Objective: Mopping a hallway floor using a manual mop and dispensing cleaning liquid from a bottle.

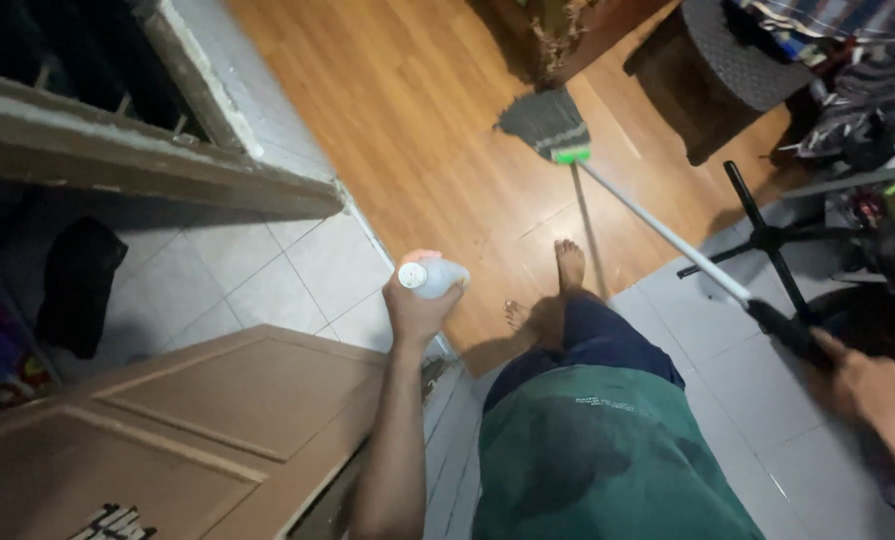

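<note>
White bottle [433, 277] gripped in our left hand [415, 305], mop handle [668, 236] clasped by our right hand [868, 385]; mop head [546, 124], upper centre, should stay flat.

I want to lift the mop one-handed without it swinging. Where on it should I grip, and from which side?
Grip the pale pole a little below the black handle end held by the right hand, closing from above. The mop slants down to its head on the wood floor, so that weight probably pulls forward.
</note>
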